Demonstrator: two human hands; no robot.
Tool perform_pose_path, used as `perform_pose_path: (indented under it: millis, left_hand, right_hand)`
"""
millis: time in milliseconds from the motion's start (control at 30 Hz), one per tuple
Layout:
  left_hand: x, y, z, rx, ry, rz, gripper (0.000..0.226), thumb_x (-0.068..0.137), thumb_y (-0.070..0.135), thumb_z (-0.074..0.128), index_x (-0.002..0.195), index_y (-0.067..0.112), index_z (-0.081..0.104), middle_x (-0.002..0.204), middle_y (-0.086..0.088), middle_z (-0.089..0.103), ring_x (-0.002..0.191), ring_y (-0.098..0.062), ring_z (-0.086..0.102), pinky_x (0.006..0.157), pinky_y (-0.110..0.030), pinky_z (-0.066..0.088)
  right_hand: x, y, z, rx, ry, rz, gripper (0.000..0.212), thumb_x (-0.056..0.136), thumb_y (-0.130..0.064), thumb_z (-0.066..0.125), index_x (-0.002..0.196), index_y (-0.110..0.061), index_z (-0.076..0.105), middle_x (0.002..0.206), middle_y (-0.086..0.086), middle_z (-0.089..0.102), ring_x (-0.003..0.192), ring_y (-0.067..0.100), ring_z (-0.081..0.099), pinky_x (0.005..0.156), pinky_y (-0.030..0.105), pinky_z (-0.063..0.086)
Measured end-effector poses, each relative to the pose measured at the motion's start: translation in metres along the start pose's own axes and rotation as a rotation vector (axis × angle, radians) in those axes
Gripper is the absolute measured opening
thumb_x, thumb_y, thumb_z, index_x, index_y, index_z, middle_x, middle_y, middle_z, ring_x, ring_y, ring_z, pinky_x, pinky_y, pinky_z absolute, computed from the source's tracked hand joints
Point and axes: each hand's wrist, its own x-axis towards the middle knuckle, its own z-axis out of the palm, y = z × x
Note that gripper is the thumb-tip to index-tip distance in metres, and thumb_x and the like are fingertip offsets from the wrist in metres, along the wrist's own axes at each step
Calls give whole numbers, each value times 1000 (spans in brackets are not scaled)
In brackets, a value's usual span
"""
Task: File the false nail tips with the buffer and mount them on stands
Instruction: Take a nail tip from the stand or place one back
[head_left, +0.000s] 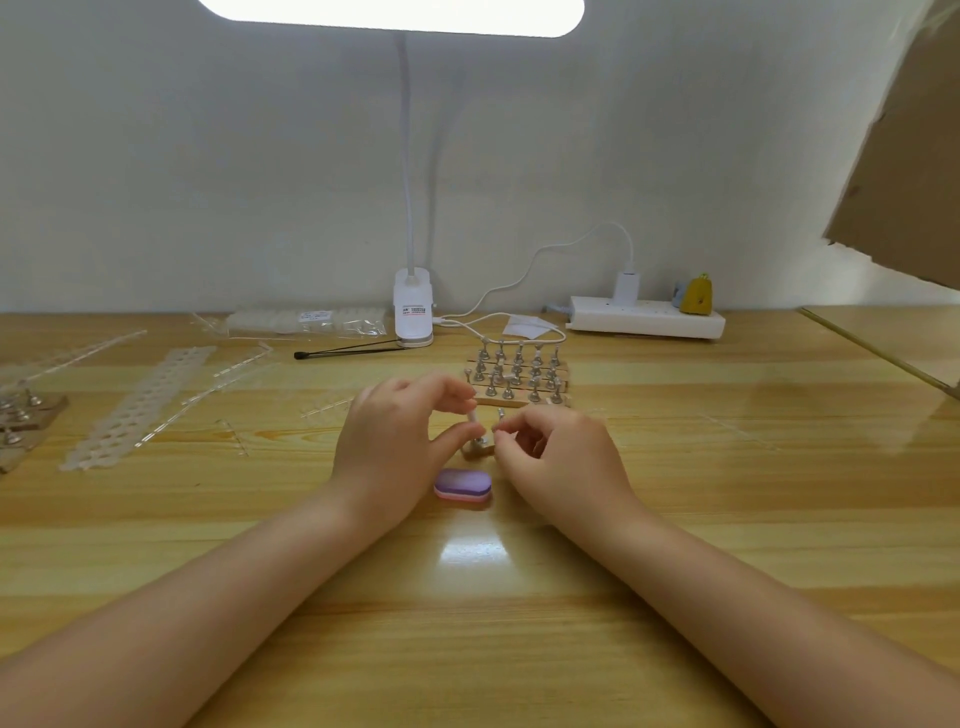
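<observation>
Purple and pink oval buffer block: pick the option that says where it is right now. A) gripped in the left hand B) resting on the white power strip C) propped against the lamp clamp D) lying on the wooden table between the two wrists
D: the purple and pink oval buffer block lies flat on the wooden table, between the left hand and right hand, neither touching it.

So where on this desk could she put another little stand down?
Bare wood lies right of the stand rack, before the power strip, and near the forearms below the buffer. The left side is crowded with clear tip strips; both hands fill the middle.
</observation>
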Motion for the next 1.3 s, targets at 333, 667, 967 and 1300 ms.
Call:
perform_pose_path:
  millis: [333, 667, 967, 1300]
  left_hand:
    - [0, 0, 6, 60, -17, 73, 17, 77, 31, 78, 89, 21, 73, 91, 10, 73, 88, -21, 66, 83, -42, 44]
    - [0, -1, 7, 174, 46, 264, 5, 73, 22, 79, 75, 18, 78, 83, 5, 74, 75, -25, 66, 72, -35, 43]
    - [0, 0, 7, 222, 50, 329, 11, 77, 21, 71, 68, 15, 75, 80, 5, 73, 70, -24, 66, 67, -37, 48]
    - [-2, -1, 9, 132, 13, 163, 17, 75, 22, 81, 89, 17, 74, 89, 6, 73, 86, -23, 65, 79, -42, 47]
  right_hand:
    - [0, -5, 1, -220, -148, -60, 24, 92, -27, 52, 103, -34, 73, 66, -11, 58, 68, 11, 53, 56, 28, 38]
    - [2, -5, 3, -239, -163, -39, 30, 87, -23, 53, 107, -35, 72, 89, -6, 73, 84, 16, 62, 71, 34, 51]
    - [2, -4, 4, -236, -162, -24, 30, 85, -22, 54, 104, -35, 73, 85, -5, 72, 81, 16, 61, 70, 34, 51]
    - [1, -4, 3, -232, -178, -13, 33, 86, -20, 53, 109, -35, 71, 90, -7, 73, 83, 14, 62, 70, 31, 51]
